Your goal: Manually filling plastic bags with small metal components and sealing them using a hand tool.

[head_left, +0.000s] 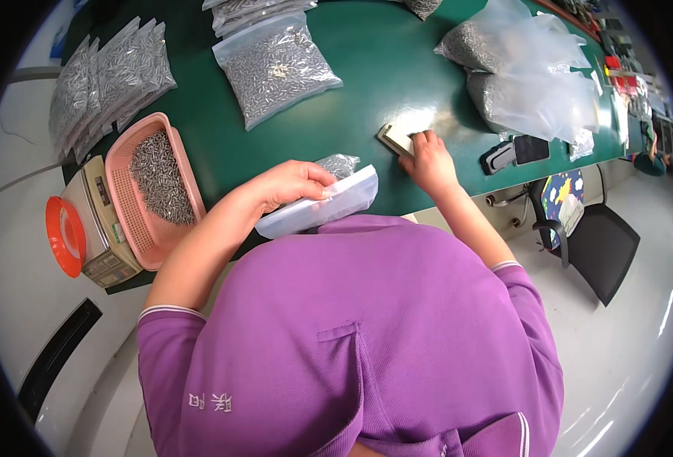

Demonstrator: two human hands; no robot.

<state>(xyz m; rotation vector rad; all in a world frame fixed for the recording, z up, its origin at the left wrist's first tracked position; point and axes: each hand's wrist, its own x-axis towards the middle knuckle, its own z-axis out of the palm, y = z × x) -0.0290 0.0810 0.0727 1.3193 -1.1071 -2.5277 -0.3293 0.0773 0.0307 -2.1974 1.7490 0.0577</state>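
My left hand [300, 183] is closed in a pinch on the top edge of a clear plastic bag [359, 190] at the table's near edge. Part of that bag lies beyond my fingers and looks crumpled, with something greyish inside that I cannot make out. To its right, my right hand [431, 165] is wrapped round a small cream-coloured oblong block [394, 139] with a darker far end, which rests on the green table [367, 99]. What kind of thing the block is, I cannot tell.
A pink basket [176, 145] of small metal pins stands on a scale [108, 228] at left. Filled bags of pins [115, 84] lean behind it; another filled bag [279, 72] lies mid-table. Bags with loose tops [519, 99], a phone [531, 149] and a chair [599, 236] are at right.
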